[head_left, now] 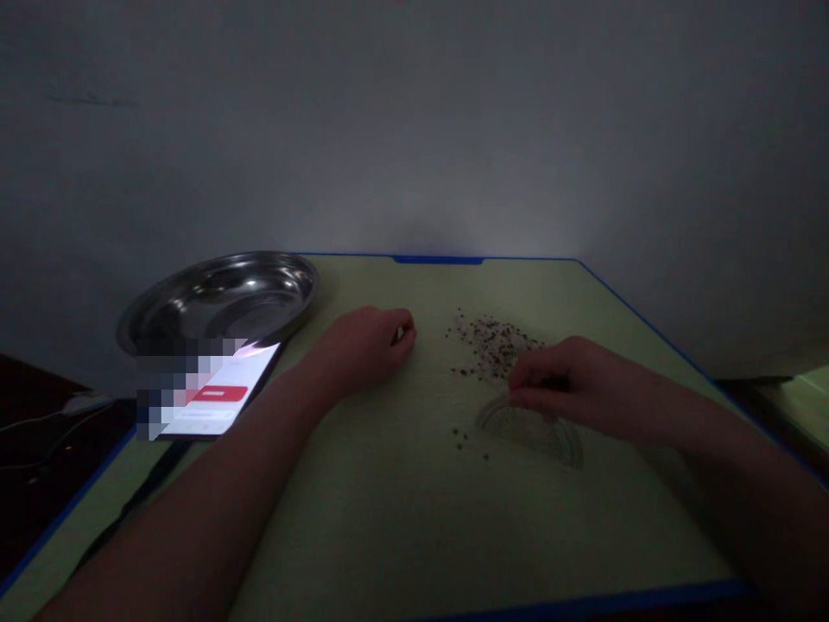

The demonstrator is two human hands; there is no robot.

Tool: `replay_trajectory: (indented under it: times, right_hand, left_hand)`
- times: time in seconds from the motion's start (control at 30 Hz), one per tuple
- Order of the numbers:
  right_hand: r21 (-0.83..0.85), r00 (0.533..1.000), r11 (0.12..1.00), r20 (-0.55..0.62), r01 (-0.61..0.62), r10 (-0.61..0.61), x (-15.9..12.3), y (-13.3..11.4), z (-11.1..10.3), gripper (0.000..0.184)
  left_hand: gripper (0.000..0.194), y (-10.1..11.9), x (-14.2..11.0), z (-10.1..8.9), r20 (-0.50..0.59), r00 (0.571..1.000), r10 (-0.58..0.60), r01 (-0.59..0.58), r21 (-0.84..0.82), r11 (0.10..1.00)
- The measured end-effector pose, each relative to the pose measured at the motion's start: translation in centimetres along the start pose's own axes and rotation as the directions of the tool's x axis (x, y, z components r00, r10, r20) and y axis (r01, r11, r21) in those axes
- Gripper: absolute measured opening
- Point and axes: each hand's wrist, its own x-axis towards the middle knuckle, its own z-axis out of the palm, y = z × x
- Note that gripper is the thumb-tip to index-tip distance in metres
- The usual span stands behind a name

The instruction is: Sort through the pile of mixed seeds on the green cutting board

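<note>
A loose pile of small dark grains mixed with paler ones (pixel 496 341) lies on the pale green tabletop. Just on the near side of it is a clear plastic protractor (pixel 534 432), lying flat with its curved edge toward the pile. My right hand (pixel 563 380) is over the pile's near edge and the protractor, thumb and fingers pinched together; whatever is between the tips is too small or hidden to name. My left hand (pixel 376 345) rests on the table left of the pile, fingers curled in and closed, with nothing visible in them. Several stray grains (pixel 459 439) lie left of the protractor.
At the left stands a shiny steel basin (pixel 226 298). A phone (pixel 220 397) with a lit screen lies before it, close to my left forearm. Blue edging (pixel 440 259) borders the table, and a grey wall (pixel 414 130) rises behind. The room is dim.
</note>
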Motion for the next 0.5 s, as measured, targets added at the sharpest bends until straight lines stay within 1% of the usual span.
replay_trajectory:
  times: [0.17, 0.37, 0.43, 0.5]
  right_hand:
    - [-0.016, 0.996, 1.000, 0.092, 0.003, -0.002, -0.40, 0.36, -0.56, 0.024]
    - [0.007, 0.989, 1.000, 0.148, 0.010, -0.011, -0.30, 0.00, 0.00, 0.020]
    - [0.014, 0.989, 1.000, 0.147, 0.011, -0.013, -0.31, -0.26, 0.11, 0.021]
    - [0.015, 0.993, 1.000, 0.115, 0.004, -0.006, -0.31, -0.43, 0.17, 0.022]
  left_hand:
    - [0.031, -0.05, 0.00, 0.04, -0.004, 1.000, 0.005, -0.005, -0.003, 1.000]
    - [0.031, 0.03, 0.00, -0.14, 0.001, 1.000, 0.002, -0.002, 0.007, 1.000]
    - [0.031, 0.01, 0.03, -0.14, 0.006, 1.000, 0.002, -0.002, 0.007, 1.000]
    - [0.031, -0.03, 0.07, -0.11, 0.012, 1.000, -0.004, 0.004, 0.006, 1.000]
